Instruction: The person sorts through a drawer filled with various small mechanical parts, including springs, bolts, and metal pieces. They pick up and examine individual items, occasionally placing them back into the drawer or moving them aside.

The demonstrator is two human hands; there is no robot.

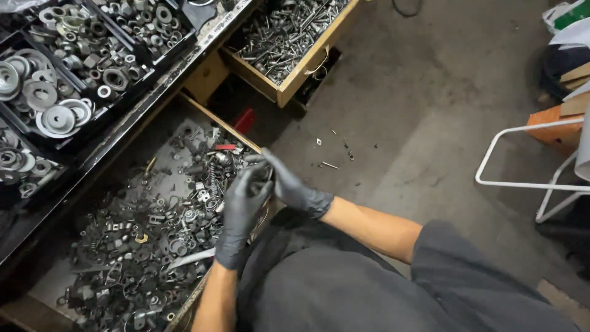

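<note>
Both my hands wear black gloves and meet over the right edge of an open wooden drawer (216, 120) full of dark nuts, washers, springs and small metal parts (147, 227). My left hand (241, 212) is curled, fingers pointing up, apparently pinching a small part that I cannot make out. My right hand (289, 184) reaches in from the right, its fingertips touching the left hand's fingertips near a spring and a red-handled piece (224, 147).
A second open drawer (310, 61) of bolts and screws stands further back. Black trays of washers and nuts (58, 92) sit on the bench at left. Loose screws (332, 154) lie on the concrete floor. A white tube frame (528, 184) stands at right.
</note>
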